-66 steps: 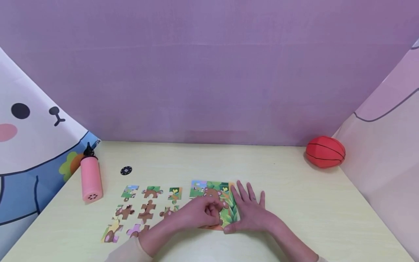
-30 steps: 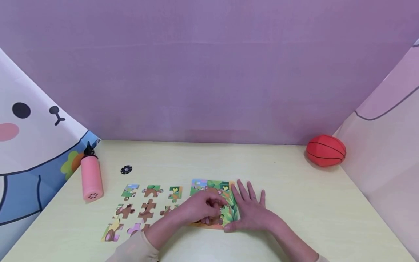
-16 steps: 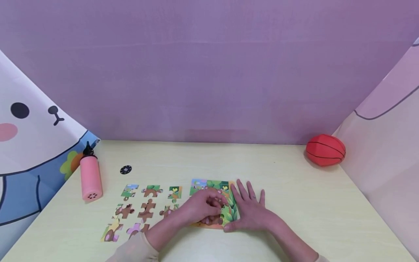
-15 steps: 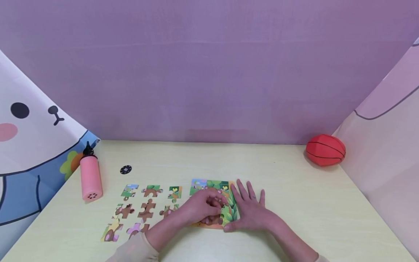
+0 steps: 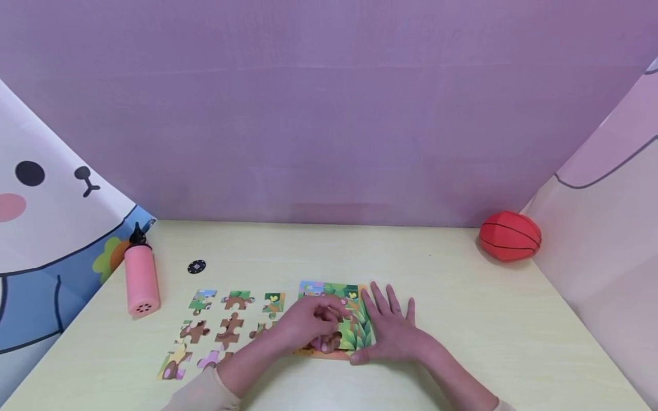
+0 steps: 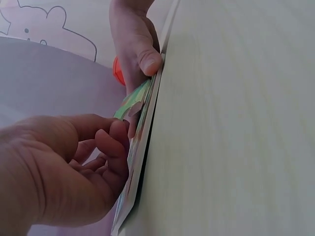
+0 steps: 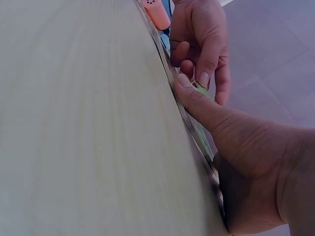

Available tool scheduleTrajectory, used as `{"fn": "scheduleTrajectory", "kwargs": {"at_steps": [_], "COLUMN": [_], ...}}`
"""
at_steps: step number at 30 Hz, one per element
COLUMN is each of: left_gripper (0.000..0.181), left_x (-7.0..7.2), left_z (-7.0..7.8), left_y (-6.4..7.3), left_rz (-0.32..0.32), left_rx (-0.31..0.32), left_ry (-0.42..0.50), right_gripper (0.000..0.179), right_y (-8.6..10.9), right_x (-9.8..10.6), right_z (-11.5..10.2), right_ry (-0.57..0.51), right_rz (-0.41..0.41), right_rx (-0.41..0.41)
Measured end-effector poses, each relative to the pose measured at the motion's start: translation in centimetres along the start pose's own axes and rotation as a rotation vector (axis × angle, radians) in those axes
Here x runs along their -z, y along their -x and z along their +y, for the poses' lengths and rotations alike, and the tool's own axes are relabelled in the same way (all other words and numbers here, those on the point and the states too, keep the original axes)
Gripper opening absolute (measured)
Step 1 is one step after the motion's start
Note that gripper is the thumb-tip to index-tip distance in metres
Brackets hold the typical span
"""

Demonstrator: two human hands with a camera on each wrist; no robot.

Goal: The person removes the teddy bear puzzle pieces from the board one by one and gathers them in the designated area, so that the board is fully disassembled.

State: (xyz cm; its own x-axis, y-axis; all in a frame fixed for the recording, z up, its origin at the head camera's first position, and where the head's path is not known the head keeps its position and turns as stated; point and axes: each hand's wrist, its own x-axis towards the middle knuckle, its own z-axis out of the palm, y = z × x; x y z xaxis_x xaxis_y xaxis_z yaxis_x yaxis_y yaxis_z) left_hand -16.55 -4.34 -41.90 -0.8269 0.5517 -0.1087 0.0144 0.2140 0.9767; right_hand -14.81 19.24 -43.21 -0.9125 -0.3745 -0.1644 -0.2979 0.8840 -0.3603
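A jigsaw puzzle [image 5: 310, 289] with a brown bear picture lies in a flat frame at the front middle of the table. My left hand [image 5: 308, 321] is over it, pinching a green puzzle piece [image 6: 129, 105] between thumb and index finger. In the left wrist view the piece is tilted, one edge raised above the puzzle. My right hand [image 5: 392, 330] rests palm down with fingers spread along the puzzle's right edge, the thumb at its near corner. The left hand hides much of the puzzle's middle and left part in the head view.
Several loose puzzle pieces [image 5: 229, 330] lie in rows left of the puzzle, some under my left forearm. A black poker chip [image 5: 196, 266] and a pink hand pump [image 5: 141, 279] lie farther left. A red ball [image 5: 510, 237] sits in the back right corner.
My left hand first moved a little right over the puzzle, then slightly back left, with a green piece now tilting up in its pinch. The right hand stays in place.
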Motion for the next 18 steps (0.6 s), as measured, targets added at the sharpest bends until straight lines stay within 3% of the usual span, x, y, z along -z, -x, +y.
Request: {"fn": "scheduleTrajectory", "kwargs": {"at_steps": [6,18], "left_gripper": [0.024,0.029], "left_x": [0.9,3.0], "left_z": [-0.5,-0.8], "left_y": [0.8,3.0], "left_rz": [0.01,0.072], "left_rx": [-0.015,0.087], "left_ry": [-0.018,-0.04], "right_gripper": [0.136,0.135], "right_y": [0.1,0.1], "right_x": [0.1,0.1], "right_z": [-0.1,-0.3], "right_ry": [0.003,0.007], "right_rz": [0.001,-0.006], "right_rx": [-0.004,-0.014]}}
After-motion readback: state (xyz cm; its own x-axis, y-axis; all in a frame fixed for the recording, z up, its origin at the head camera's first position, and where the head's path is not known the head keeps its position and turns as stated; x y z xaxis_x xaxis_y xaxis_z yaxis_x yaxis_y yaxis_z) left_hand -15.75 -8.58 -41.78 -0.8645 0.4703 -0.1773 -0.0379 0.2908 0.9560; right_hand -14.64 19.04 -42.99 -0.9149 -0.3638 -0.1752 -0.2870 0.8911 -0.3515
